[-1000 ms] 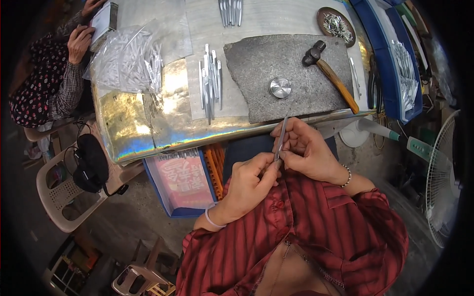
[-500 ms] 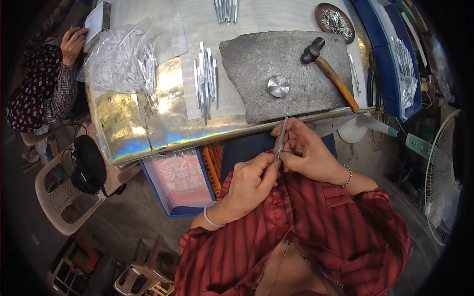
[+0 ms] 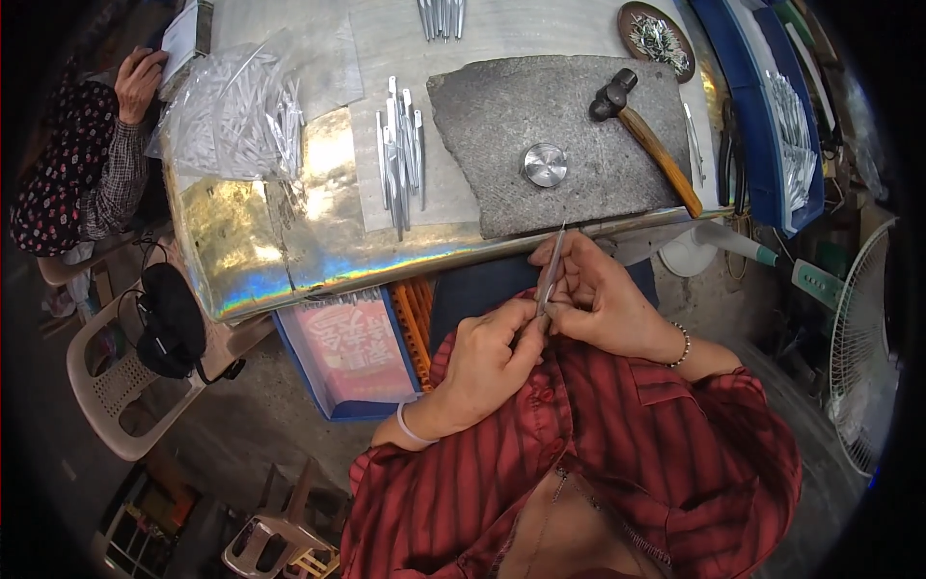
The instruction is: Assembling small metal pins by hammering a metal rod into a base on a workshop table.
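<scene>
The left hand, a pale band at its wrist, pinches the lower end of a slender, tapering silvery metal rod between thumb and forefinger. The right hand, wearing a beaded bracelet, has its thumb near that same end and its fingers curled beside the shaft, so both hands grasp the one piece; exactly which right fingertips press on it is hidden. The rod stands at the centre of the frame, leaning slightly right, its thin tip pointing up toward the table edge.

The step in hand appears to be close two-handed handling of this single rod in front of the body. Any next move, I judge, calls for a light, steady pinch at the lower end, with the narrow tip guided clear of the rough grey stone slab just above.

On the slab, at upper right of centre, lie a round shiny metal disc and a black-headed hammer with a wooden handle. To their left, in the upper centre, sits a bunch of similar silvery rods; farther left is a clear plastic bag of pale slender pieces. Another person's hand shows at upper left.
</scene>
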A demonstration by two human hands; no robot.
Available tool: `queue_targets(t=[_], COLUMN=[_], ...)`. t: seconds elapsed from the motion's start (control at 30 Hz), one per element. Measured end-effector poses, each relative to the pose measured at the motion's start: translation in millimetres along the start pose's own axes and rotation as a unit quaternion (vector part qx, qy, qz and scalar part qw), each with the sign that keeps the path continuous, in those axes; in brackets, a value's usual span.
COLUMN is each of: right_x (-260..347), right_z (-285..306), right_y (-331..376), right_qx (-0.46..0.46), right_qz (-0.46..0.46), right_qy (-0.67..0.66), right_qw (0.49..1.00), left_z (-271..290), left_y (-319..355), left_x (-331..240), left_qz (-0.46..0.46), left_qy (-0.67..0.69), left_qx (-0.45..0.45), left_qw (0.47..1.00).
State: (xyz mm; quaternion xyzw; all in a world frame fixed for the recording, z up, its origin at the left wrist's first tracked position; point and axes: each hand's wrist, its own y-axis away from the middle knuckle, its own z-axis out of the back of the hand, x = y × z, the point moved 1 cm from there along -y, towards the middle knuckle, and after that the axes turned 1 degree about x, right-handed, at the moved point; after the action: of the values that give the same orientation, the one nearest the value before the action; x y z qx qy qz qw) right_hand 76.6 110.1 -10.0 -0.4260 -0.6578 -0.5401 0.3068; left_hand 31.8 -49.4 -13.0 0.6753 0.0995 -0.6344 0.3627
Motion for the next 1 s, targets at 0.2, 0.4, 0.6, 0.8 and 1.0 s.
queue_targets(t=[0.2, 0.4, 0.6, 0.8, 1.0], right_x=[1, -2, 2, -2, -5], right_z=[1, 0, -3, -3, -5], right_y=[0, 0, 2, 2, 3], right_qx=[0.004, -0.004, -0.03, -0.032, -0.028], right_qz=[-0.004, -0.01, 0.011, -0.005, -0.002], right_qy=[-0.003, 0.047, 0.135, -0.006, -0.024], right_qw=[1.0, 0.999, 0.99, 0.999, 0.999], left_z=[-2, -3, -4, -2, -2], left_y=[1, 0, -1, -2, -1], left_x=[8, 5, 3, 3, 7], left_qz=[0.004, 0.017, -0.005, 0.008, -0.022], left_qy=[0.013, 0.026, -0.008, -0.005, -0.101], left_qx=[-0.001, -0.016, -0.009, 0.004, 0.026], left_qw=[1.0, 0.999, 1.0, 1.0, 0.994])
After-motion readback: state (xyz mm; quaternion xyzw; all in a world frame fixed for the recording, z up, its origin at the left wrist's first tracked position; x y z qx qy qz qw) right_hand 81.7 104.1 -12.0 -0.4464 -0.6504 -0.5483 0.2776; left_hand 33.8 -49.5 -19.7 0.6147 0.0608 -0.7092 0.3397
